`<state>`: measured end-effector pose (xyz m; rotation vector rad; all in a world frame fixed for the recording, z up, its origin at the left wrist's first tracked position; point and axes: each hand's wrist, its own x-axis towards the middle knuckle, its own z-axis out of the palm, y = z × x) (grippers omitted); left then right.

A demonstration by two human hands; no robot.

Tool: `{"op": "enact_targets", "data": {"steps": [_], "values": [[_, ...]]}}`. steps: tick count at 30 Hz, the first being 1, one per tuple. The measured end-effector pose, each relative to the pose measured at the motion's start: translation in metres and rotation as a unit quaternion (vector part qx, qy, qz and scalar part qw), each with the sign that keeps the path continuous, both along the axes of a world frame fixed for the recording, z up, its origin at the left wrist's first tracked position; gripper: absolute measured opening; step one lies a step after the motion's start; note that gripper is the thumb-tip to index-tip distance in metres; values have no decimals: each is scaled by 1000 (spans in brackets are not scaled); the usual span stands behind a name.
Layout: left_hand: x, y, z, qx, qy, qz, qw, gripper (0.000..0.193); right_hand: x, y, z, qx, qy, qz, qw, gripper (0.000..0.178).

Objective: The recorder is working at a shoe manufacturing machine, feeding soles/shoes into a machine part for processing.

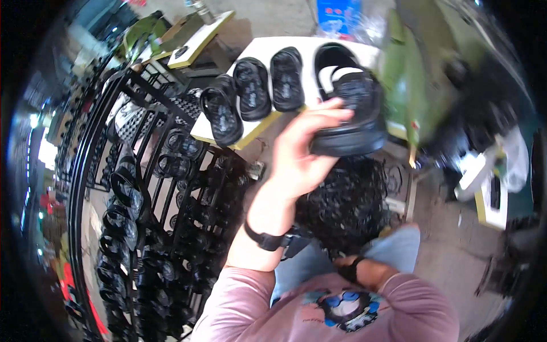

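Note:
My left hand is raised in front of me, its fingers and thumb closed on a black thick-soled sandal. Toe strap and insole of this sandal face up toward me. Low at my lap, my right hand lies close to a heap of black strips. Its fingers are mostly hidden, and something black shows around it that I cannot make out. Just beyond my left hand, three black sandals stand in a row on a white table: one at the left, one in the middle, one at the right.
At my left, a black metal rack carries many black sandals. Green cloth hangs right of the table. A blue box stands behind it. Farther right are a white plastic bag and a yellow-edged board.

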<state>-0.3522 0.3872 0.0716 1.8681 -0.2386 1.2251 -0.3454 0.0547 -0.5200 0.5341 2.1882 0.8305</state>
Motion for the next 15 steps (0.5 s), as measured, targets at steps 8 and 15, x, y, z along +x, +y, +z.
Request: {"op": "enact_targets", "data": {"steps": [8,15], "values": [[79,71,-116,254,249,206,912,44,-35,39,29,-172,359,-236,887,27],[31,88,-67,189,361,260,875,67,-51,182,182,-350,597,-417,590,27]]}}
